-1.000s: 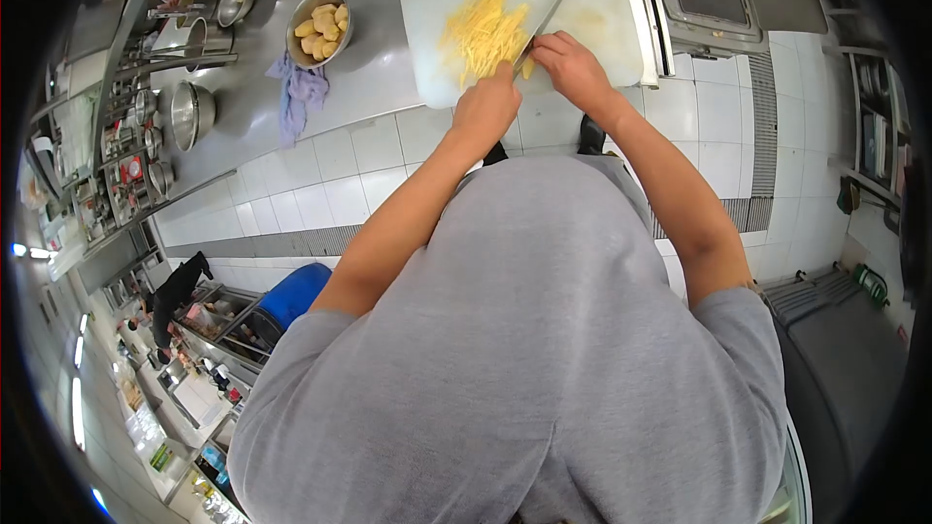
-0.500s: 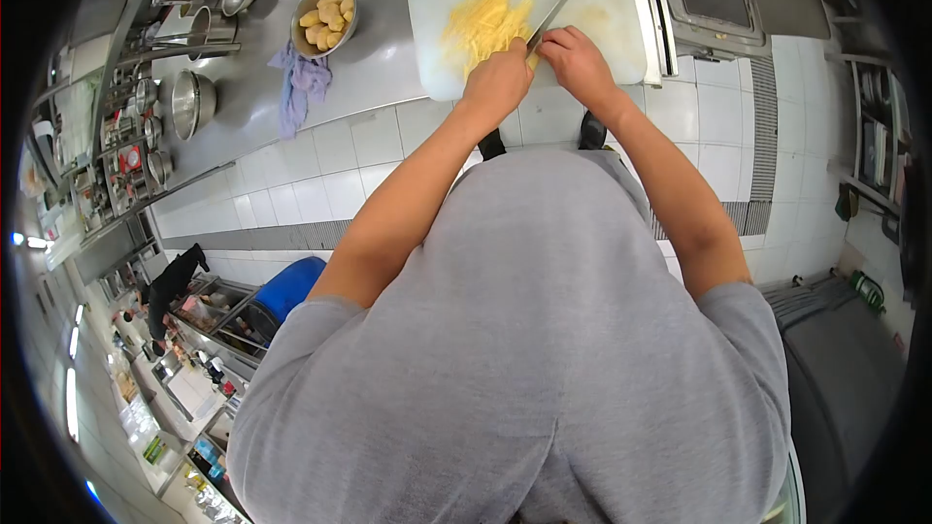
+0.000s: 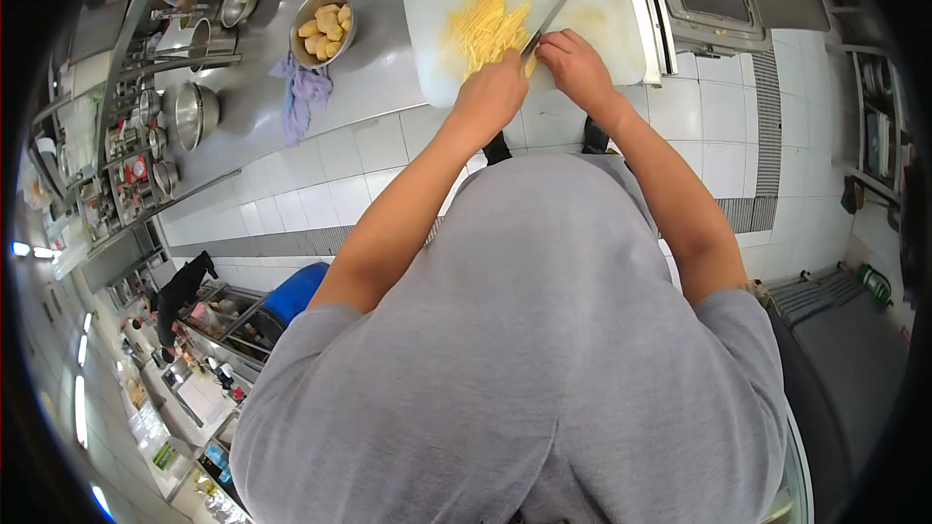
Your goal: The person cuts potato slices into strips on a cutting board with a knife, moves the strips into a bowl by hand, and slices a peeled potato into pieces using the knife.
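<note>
My left hand (image 3: 492,95) is closed around the handle of a kitchen knife (image 3: 557,10), whose blade points away and to the right over a white cutting board (image 3: 614,34). Close beside the blade, my right hand (image 3: 577,64) has its fingers bent and pressed on a small yellow piece of ginger (image 3: 530,66), mostly hidden by the fingers and knife. A loose heap of thin ginger shreds (image 3: 485,24) lies on the board left of the blade.
A steel bowl (image 3: 299,49) of peeled ginger pieces (image 3: 325,31) stands on the steel counter (image 3: 374,68) at left, beside a lavender cloth (image 3: 306,92). Steel bowls and pots (image 3: 197,114) line the rack. A person in dark clothes (image 3: 184,291) is far off at left.
The view has shifted slightly. The knife and my left hand have moved a little down and left in the picture; my right hand stays at the ginger piece.
</note>
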Demonstrator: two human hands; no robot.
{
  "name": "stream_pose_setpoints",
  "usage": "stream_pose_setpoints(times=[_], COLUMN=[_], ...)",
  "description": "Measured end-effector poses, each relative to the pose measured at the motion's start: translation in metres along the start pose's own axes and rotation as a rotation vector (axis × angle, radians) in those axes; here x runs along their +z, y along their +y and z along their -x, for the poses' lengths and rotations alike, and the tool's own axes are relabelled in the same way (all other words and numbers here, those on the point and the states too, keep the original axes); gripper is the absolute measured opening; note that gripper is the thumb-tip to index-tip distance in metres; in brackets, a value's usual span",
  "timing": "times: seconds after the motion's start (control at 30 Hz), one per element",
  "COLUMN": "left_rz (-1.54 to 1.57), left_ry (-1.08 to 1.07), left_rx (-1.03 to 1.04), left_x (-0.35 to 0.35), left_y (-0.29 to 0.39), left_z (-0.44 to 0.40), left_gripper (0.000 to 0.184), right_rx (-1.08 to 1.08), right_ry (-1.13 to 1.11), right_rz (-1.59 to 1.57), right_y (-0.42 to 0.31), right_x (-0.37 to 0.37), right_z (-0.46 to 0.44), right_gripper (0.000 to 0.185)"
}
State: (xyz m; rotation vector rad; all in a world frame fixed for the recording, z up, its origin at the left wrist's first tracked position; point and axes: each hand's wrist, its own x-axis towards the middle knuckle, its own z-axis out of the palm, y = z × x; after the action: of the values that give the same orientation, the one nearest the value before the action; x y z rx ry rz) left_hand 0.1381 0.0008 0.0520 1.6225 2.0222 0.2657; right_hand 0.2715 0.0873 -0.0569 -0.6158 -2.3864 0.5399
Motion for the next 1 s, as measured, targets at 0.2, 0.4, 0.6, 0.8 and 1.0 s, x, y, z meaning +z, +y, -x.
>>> stream_pose_setpoints(times=[0.2, 0.4, 0.6, 0.8, 1.0], left_rz=[-0.011, -0.004, -0.021, 0.001, 0.008], left_ry=[0.032, -0.015, 0.011, -0.001, 0.030], left_rx=[-0.079, -0.066, -0.109, -0.046, -0.117], left_x=[0.000, 0.007, 0.000, 0.007, 0.005], left_y=[0.015, -0.004, 0.013, -0.004, 0.009], left_z=[-0.003, 0.007, 0.001, 0.004, 0.002], left_gripper=[0.023, 0.022, 0.023, 0.021, 0.023], right_rx=[-0.047, 0.015, -0.021, -0.016, -0.027], right_ry=[0.028, 0.013, 0.018, 0.014, 0.036], right_rz=[-0.013, -0.037, -0.038, -0.002, -0.003], right_y=[0.001, 0.001, 0.002, 0.001, 0.001], right_x=[-0.002, 0.001, -0.002, 0.001, -0.001], right_z=[-0.001, 0.001, -0.001, -0.002, -0.001], right_gripper=[0.015, 0.015, 0.013, 0.015, 0.013])
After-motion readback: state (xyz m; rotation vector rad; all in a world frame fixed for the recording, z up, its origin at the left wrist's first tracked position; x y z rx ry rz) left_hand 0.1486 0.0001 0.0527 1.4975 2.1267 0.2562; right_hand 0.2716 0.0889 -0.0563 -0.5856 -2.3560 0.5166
